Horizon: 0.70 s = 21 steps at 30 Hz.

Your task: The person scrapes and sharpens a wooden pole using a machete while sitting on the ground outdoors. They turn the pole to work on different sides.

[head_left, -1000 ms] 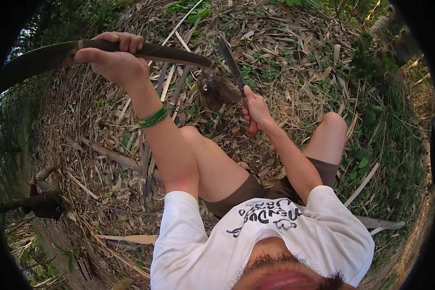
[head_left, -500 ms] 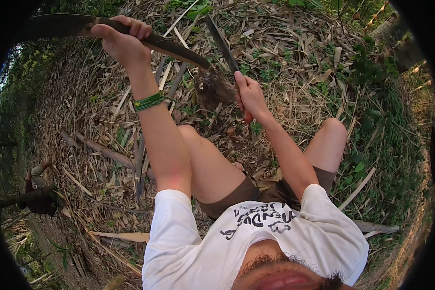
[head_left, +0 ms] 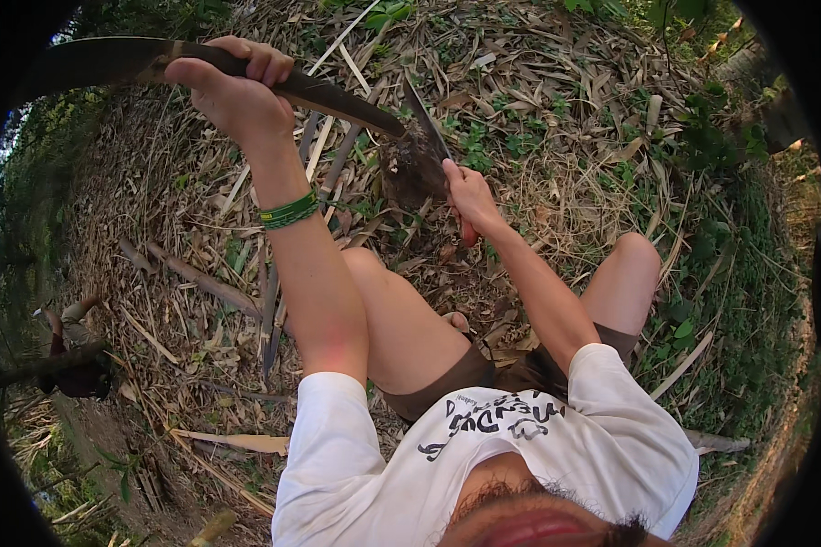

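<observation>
My left hand is wrapped around a long dark piece of split bamboo, with its thumb lying along the underside. The piece has a node line close to the hand and runs out past the left rim of the view. Its near end rests on a rough wooden stump in front of my knees. In my right hand is a machete with a reddish handle. The dark machete blade stands just right of the bamboo's end, edge-on; I cannot tell if they touch.
Dry leaves and low green plants cover the ground. Several thin split strips lie beyond my left knee, and a stick lies to the left. Another person is low at the far left. A pale split piece lies beside my left sleeve.
The machete blade has come down toward the bamboo's end and the stump. My left hand keeps its hold on the bamboo, and the whole view has shifted slightly.
</observation>
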Each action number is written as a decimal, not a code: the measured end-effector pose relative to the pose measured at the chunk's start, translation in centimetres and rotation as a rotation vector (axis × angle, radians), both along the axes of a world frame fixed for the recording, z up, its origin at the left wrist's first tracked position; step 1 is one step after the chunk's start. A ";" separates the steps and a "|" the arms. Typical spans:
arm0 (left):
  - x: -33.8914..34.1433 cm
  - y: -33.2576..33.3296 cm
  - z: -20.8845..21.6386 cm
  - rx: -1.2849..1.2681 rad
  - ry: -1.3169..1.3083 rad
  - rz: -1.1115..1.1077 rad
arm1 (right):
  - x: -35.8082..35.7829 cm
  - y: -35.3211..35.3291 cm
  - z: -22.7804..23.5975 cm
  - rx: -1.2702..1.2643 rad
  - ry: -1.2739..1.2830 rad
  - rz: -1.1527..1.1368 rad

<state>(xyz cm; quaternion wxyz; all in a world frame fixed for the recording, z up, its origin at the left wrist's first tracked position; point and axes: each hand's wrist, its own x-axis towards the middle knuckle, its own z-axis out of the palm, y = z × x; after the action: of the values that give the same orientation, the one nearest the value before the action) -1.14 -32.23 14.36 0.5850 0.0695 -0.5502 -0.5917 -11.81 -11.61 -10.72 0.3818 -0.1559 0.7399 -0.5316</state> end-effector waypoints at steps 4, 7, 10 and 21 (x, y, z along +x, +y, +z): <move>2.8 -1.6 -1.4 0.047 0.053 -0.025 | 0.2 -2.2 10.7 -0.348 0.020 -0.075; 3.8 -2.6 -1.7 0.029 0.059 -0.004 | 0.7 -3.2 14.4 -0.542 0.196 -0.093; 3.6 -2.0 -1.4 0.025 0.062 -0.004 | 2.6 -3.2 8.4 -0.396 0.420 -0.079; 3.9 -1.7 -1.7 0.004 0.067 -0.041 | 2.2 -3.5 14.5 -0.427 0.101 -0.001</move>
<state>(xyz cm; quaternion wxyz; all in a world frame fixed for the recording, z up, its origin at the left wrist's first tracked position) 2.71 -33.98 12.68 0.5906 0.0397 -0.5304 -0.6069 -9.62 -15.10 3.79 0.3022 -0.2594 0.6287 -0.6679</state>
